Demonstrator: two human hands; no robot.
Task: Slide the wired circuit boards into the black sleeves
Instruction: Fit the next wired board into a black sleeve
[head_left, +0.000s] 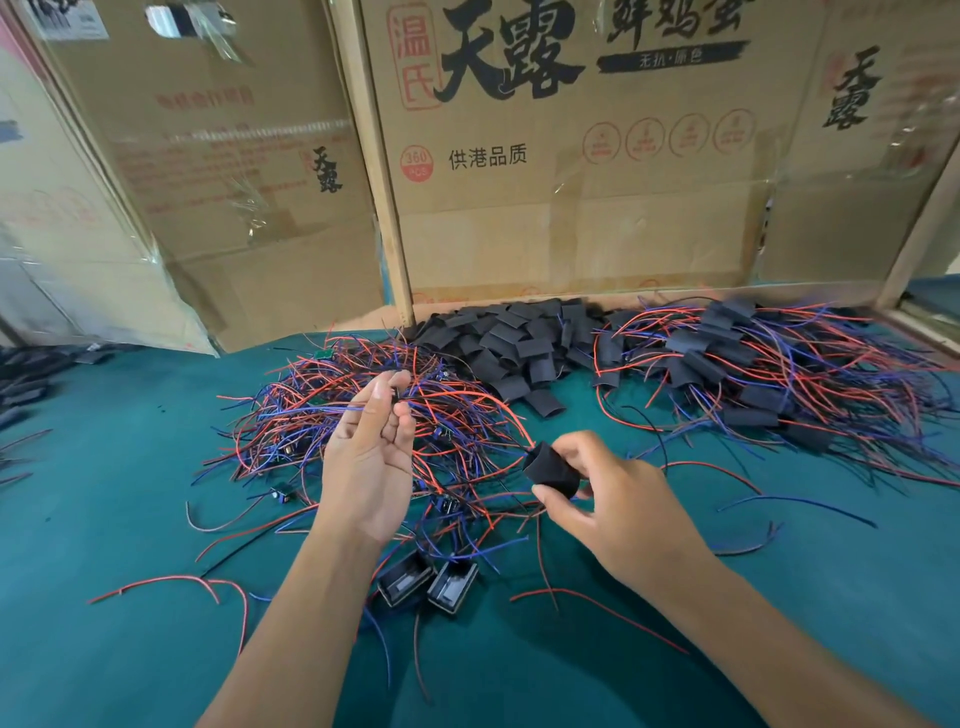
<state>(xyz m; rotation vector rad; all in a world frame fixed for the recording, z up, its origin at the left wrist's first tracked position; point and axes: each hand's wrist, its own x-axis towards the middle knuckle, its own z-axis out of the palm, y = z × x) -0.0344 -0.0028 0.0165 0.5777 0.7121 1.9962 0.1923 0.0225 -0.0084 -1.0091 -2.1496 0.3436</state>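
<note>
Mid-sleeving, I'd say — the right hand (618, 499) pinches a black sleeve (551, 470) with wires trailing out, the left hand (371, 457) beside it loosely spread; seating the board comes next.

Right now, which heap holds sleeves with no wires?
The middle heap of black sleeves by the cardboard: bare sleeves. The right heap shows sleeves with wires; the left heap is mostly wires.

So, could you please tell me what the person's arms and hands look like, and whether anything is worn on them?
Both arms are bare up to the bottom edge of the picture: no sleeves show. The left hand and the right hand wear no gloves, and no rings, watch or wristband can be seen on either. The fingers are uncovered, with short nails.
</note>
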